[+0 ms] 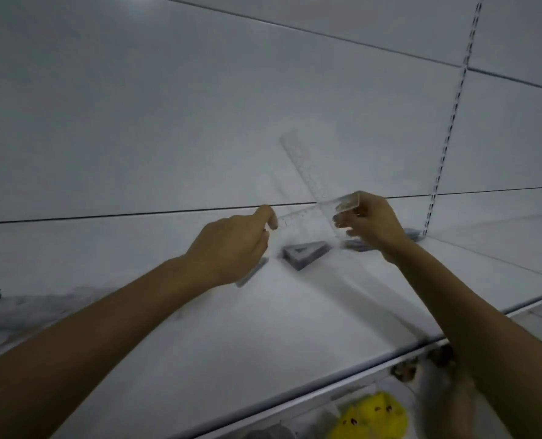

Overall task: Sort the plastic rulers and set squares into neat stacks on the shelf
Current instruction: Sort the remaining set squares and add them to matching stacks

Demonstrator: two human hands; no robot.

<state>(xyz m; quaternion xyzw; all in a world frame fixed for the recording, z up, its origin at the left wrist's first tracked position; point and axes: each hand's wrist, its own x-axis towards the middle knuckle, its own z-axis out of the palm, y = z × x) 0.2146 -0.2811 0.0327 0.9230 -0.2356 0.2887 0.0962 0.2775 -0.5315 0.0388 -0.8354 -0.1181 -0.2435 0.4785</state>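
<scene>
Head cam is showing me both hands working above the white shelf (231, 350), well back from its front lip, which is running diagonally across the bottom right. Plenty of bare shelf is lying between the forearms. The left hand (231, 248) is pinching one end of a clear ruler (298, 215). The right hand (374, 223) is gripping the other end, fingers curled, along with a second clear ruler (307, 167) that's sticking up and left against the back panel (168, 122). Both rulers are hanging in the air, crossing near the right hand. Below them a grey stack of set squares (304, 253) is lying on the shelf. Another grey stack (355, 244) is peeking out behind the right hand, and a third (252, 273) is half hiding under the left. It's all blurring, so I can't tell what those two are. Yellow toys (371, 416) are sitting on the level below.
</scene>
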